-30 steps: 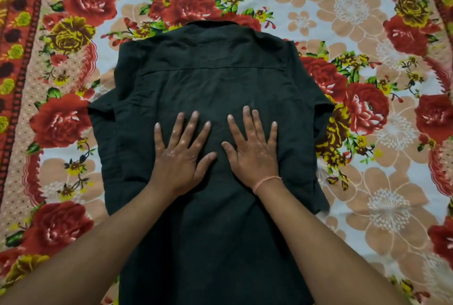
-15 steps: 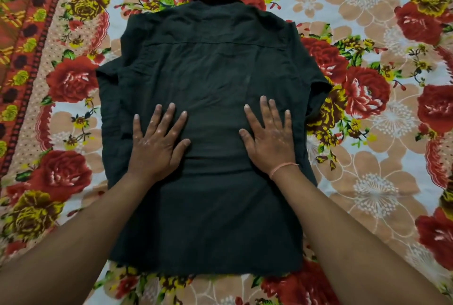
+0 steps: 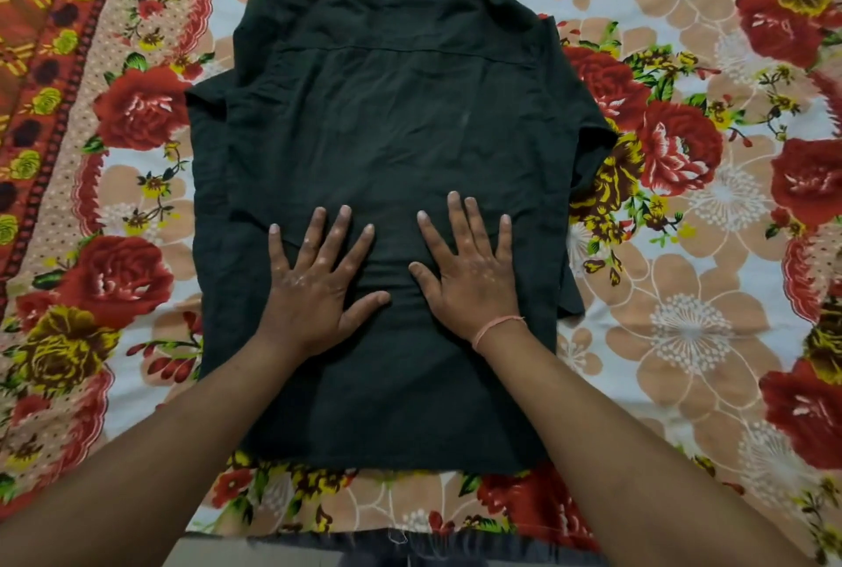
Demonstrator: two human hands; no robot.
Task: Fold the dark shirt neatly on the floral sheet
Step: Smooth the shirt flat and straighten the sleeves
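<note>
Shirt: I see the dark shirt point(image 3: 392, 147) flat mid-sheet on the floral sheet point(image 3: 683, 329).
Hands: left hand point(image 3: 314, 284) and right hand point(image 3: 469, 275) splayed wide, palms pressing its lower middle.

Floral sheet point(image 3: 711, 338) runs off every picture edge. Both forearms cut off at the near corners. Dark shirt point(image 3: 392, 120) lies back up, so its front is hidden; sleeves look tucked under, hard to tell. Near edge: blurred grey strip point(image 3: 455, 555), possibly cloth.

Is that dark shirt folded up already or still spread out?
Partly folded: the shirt lies back-up on the sheet, sides tucked under, full length showing, both hands flat on it.
</note>
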